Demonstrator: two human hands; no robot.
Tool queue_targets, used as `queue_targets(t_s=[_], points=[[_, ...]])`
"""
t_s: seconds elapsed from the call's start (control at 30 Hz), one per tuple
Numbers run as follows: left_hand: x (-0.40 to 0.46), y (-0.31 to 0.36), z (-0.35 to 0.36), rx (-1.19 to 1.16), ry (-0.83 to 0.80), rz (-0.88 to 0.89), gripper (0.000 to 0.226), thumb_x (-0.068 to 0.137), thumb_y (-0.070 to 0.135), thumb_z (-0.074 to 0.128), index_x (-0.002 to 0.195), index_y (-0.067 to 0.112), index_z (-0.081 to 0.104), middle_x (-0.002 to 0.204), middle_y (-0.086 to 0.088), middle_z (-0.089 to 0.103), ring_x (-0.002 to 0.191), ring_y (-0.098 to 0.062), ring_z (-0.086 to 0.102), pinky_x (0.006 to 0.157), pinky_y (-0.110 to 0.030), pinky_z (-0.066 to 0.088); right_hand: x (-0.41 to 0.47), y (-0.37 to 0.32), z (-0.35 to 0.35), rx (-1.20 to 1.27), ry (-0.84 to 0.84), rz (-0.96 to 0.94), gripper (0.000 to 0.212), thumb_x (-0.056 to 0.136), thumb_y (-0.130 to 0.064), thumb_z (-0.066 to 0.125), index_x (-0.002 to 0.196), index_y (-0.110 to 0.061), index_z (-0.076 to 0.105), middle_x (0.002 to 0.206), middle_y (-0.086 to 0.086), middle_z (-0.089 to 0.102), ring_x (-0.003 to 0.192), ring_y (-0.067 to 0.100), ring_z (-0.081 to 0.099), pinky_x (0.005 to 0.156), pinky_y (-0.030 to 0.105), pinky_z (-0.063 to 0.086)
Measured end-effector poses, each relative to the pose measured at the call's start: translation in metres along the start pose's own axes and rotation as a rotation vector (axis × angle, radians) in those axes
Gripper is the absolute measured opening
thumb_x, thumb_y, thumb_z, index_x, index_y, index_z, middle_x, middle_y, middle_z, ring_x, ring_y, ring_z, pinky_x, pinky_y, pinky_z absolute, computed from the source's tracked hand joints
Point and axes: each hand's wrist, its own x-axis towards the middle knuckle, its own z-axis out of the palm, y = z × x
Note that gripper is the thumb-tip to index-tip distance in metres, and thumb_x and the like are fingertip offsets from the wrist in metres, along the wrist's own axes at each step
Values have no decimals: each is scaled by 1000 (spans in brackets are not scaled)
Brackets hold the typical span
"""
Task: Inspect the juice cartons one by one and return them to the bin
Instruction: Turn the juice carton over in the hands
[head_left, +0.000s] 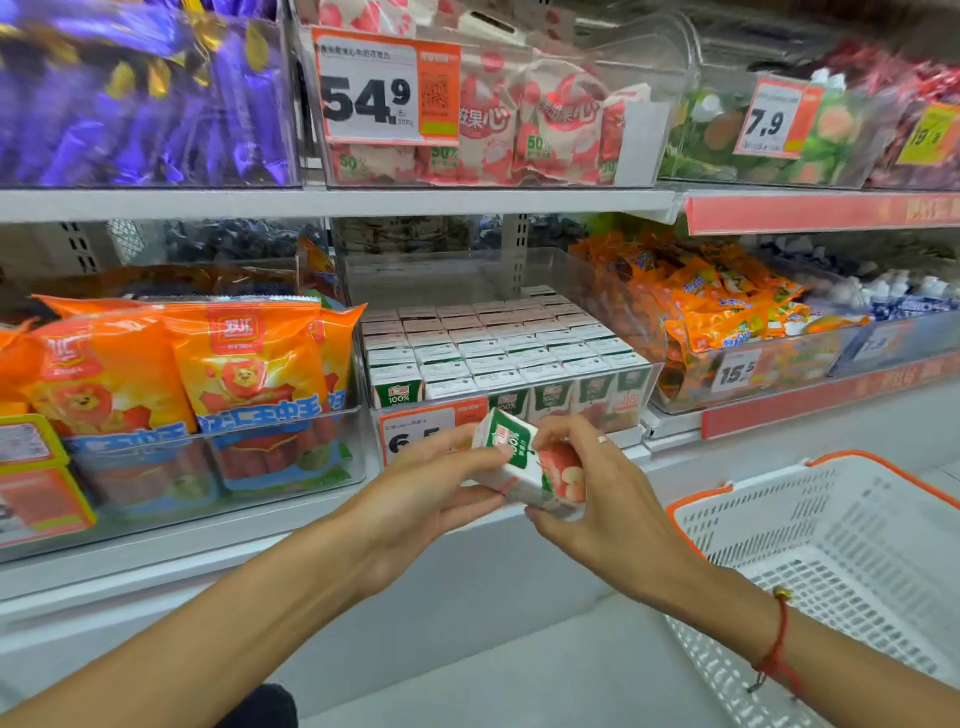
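Observation:
A small white and green juice carton (535, 470) with apples printed on it is held tilted in front of the lower shelf. My left hand (431, 488) grips its left side and my right hand (597, 493) grips its right side and bottom. Behind it stands a clear plastic bin (652, 379) packed with several rows of the same cartons (488, 348), tops up. A price tag (415, 431) hangs on the bin's front, partly hidden by my left hand.
Orange sausage packs (182, 374) fill the bin to the left, orange snack bags (717, 312) the bin to the right. A white shopping basket (831, 561) with an orange rim sits at lower right. Upper shelf bins hold purple and pink sweets.

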Motion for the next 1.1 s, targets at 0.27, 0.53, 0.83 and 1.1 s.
queue_targets(t_s=[0.27,0.53,0.83,1.1], points=[[0,36,-22,439,296,629,47,90,8,65,126,33,50,116,5,69,103,-9,68,79,-21,57,74,-6,6,109,-15,-92,47,83,-38,73,110,-43,35,111,-25,56,101,1,58,82,24,54],[14,46,-77,1251,429,757,54,93,24,61,143,35,41,126,14,40,110,-2,40,83,-19,46,89,40,26,-333,-152,-126,49,97,-45,50,141,-26,42,144,-6,47,133,14,36,110,28,20],[13,68,-86,1694,326,674,59,95,39,53,150,33,30,127,9,45,113,-12,45,84,-24,39,90,47,31,-370,-156,-180,58,91,-33,60,143,-26,36,147,-5,42,137,15,31,113,29,16],[29,41,-74,1573,435,703,36,95,33,58,128,21,52,119,0,64,100,-18,60,71,-33,52,90,51,30,-403,-164,-187,60,91,-31,60,145,-25,34,148,-5,41,138,15,30,115,29,14]])
